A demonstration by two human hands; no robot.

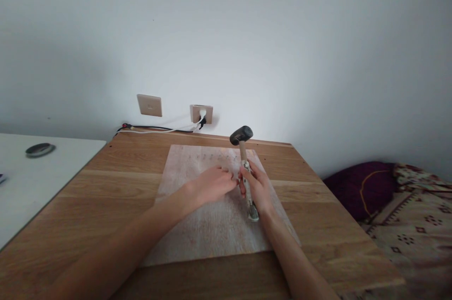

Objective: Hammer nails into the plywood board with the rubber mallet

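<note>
My right hand (257, 189) is wrapped round the pale wooden handle of a hammer (242, 142), whose dark head is raised above a thin pale plywood board (212, 224) lying on the wooden table (106, 196). Beside it, my left hand (212, 183) rests on the board with its fingertips pinched together, close to my right hand. Whatever the left fingers pinch is too small to make out. A faint row of small dots, perhaps nails, runs along the board's far edge.
A white table (42, 173) adjoins on the left, with a round grey object (40, 150) on it. Wall sockets (201, 114) with plugged cables sit behind the table. A bed with a patterned cover (413, 229) and a purple cushion (360, 187) lies to the right.
</note>
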